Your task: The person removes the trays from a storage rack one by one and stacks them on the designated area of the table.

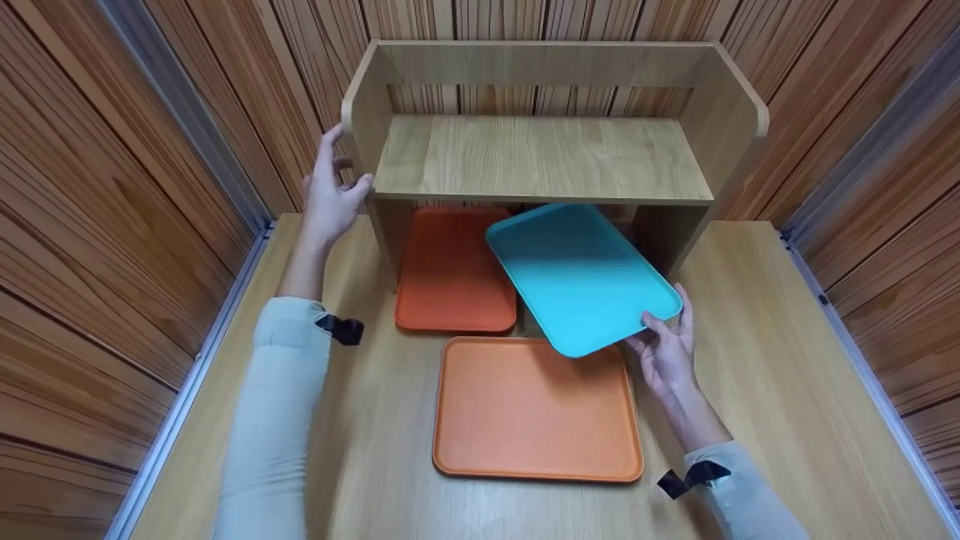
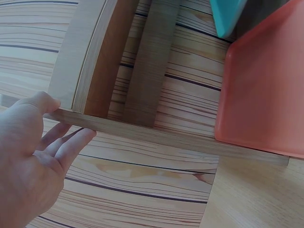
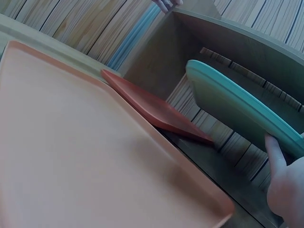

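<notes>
A turquoise tray (image 1: pixel 585 277) hangs tilted in the head view, its far end just under the board of a wooden desk shelf (image 1: pixel 540 157). My right hand (image 1: pixel 667 352) pinches its near right corner, thumb on top and fingers beneath. In the right wrist view the tray's underside (image 3: pixel 228 109) shows above a red tray. My left hand (image 1: pixel 334 187) holds the front of the shelf's left side panel. Seen from the left wrist, the thumb lies over the panel edge (image 2: pixel 142 133) and the fingers touch its outer side.
The red tray (image 1: pixel 457 277) lies partly under the shelf on the left, its front sticking out. An orange tray (image 1: pixel 536 412) lies flat on the wooden table (image 1: pixel 795 375) in front. Wood-patterned walls (image 1: pixel 112 150) with metal strips stand around the table.
</notes>
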`<state>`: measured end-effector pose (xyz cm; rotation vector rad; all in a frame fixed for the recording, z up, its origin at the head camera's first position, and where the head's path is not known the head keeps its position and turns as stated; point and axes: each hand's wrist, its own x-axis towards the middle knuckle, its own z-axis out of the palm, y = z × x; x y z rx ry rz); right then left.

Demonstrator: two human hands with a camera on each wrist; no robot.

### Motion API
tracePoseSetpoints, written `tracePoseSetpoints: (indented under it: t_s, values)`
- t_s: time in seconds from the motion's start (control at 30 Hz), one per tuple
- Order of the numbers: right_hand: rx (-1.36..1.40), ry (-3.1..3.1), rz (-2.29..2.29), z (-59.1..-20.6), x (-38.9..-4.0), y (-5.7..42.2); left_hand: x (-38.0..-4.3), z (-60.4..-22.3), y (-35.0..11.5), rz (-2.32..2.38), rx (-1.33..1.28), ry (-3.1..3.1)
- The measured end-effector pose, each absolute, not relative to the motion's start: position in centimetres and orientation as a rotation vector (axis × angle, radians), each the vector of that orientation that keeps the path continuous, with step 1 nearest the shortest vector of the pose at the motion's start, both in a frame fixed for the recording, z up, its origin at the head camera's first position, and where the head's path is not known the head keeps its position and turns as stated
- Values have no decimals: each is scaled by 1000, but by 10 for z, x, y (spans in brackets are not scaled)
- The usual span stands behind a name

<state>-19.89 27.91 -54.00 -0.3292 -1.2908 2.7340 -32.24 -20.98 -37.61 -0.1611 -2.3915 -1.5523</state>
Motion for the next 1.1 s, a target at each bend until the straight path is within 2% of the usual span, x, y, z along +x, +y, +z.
tracePoseSetpoints:
  t_s: [0.23,1.1]
  values:
    - [-218,-1362,2786,-543,-196,287,-323,-377,-209,-1552,-156,-2386]
    - [-155,-1916,2630,-538,-193,310,-325,-378,-211,-1543,-173,-2381]
